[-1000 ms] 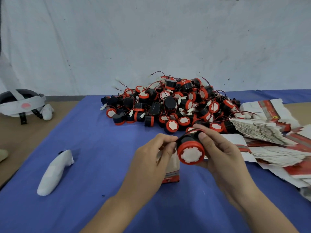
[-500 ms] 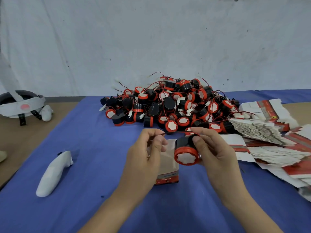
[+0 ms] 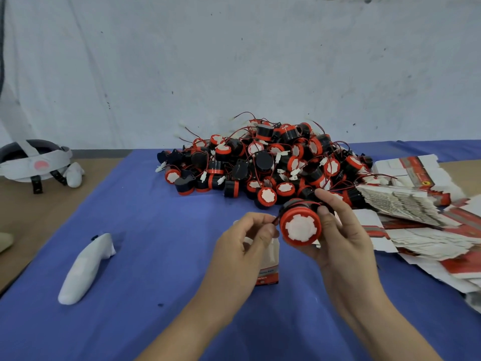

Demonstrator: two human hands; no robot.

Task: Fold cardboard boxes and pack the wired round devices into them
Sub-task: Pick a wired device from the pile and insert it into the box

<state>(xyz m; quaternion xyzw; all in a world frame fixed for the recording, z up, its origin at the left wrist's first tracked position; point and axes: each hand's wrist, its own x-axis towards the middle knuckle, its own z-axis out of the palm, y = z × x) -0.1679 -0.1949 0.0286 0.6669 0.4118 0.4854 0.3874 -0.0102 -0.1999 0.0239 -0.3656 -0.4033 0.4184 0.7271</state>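
My right hand (image 3: 341, 235) grips a round black device (image 3: 300, 226) with a red rim and white centre, its face turned toward me. My left hand (image 3: 244, 246) pinches the device's thin red wire (image 3: 276, 218) just left of it. Under both hands stands a small folded cardboard box (image 3: 269, 264), white with a red band at its base, partly hidden by my left hand. A large pile of the same wired devices (image 3: 263, 162) lies behind on the blue cloth (image 3: 156, 243).
Flat unfolded red-and-white box blanks (image 3: 416, 212) are stacked and spread at the right. A white controller (image 3: 86, 267) lies at the left on the cloth. A headset with a white strap (image 3: 33, 162) rests on the brown table at far left. A white wall backs the table.
My right hand has turned the device and shifted it slightly, while my left hand has moved along the red wire, winding it around the device's body. The box stays in place.
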